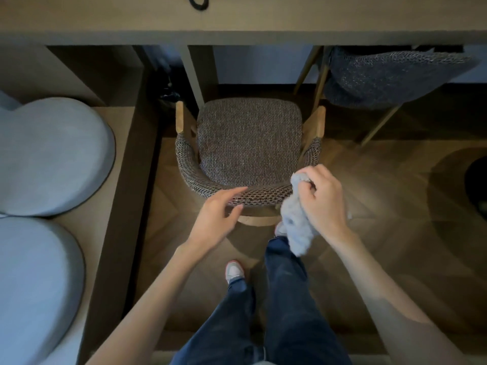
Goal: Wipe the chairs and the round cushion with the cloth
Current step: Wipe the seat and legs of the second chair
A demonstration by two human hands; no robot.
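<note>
A chair [249,143] with a woven brown seat and a curved woven backrest stands right in front of me, pushed partly under a wooden table [237,19]. My right hand [322,198] grips a crumpled pale grey cloth [296,225] at the right end of the backrest. My left hand [220,212] hovers with relaxed, spread fingers over the middle of the backrest. A second chair [390,77] with dark woven fabric stands at the upper right under the table. Two round pale blue cushions [50,156] [34,280] lie on a bench at the left.
The wooden bench [113,196] runs along the left side. My legs and shoes [233,271] stand on the wood floor just behind the chair. A dark round object [477,185] sits at the right edge. A black ring [198,2] lies on the table.
</note>
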